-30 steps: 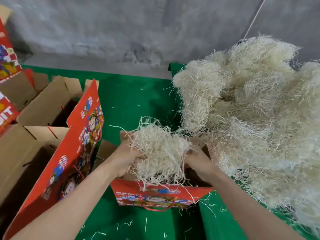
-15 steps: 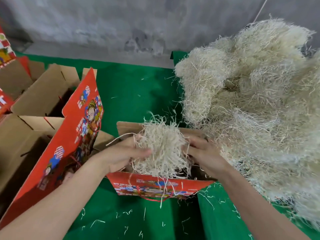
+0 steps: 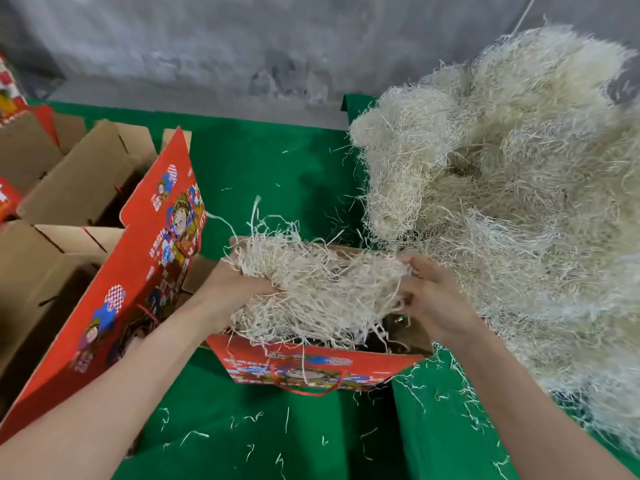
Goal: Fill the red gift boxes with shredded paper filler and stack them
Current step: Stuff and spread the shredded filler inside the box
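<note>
Green cloth-covered desk (image 3: 277, 188) across the whole view, grey wall behind. Large loose heap of cream shredded paper filler (image 3: 519, 202) piled at right, reaching the far right corner of the box in work. Row of open brown-lined red cardboard boxes (image 3: 86, 174) at left, with a tall red printed flap (image 3: 152, 258) standing up just beside the left forearm. Open red printed gift box (image 3: 311, 368) at centre, front face toward the body. Elongated cream clump of shredded filler (image 3: 322, 282) held across the box mouth, lower strands already hanging into the opening. Left hand (image 3: 225, 292) gripping the clump's left end, fingers sunk in strands; right hand (image 3: 433, 299) pinching the right end, fingers curled. Thin red cord handle (image 3: 311, 393) hanging off the front face. Scattered loose strands (image 3: 287, 420) on the desk nearby. Step in hand, by judgement: spreading the clump and seating it in the box. To do well: lower both ends together, tuck trailing strands inside the walls before release, press lightly to an even bed, leave no overhang on the rim, for flat stacking later. Not resolved: box floor and fill depth, hidden under the clump; left fingertips; contents of the left boxes, too dark; heap cut off at the right frame edge.
</note>
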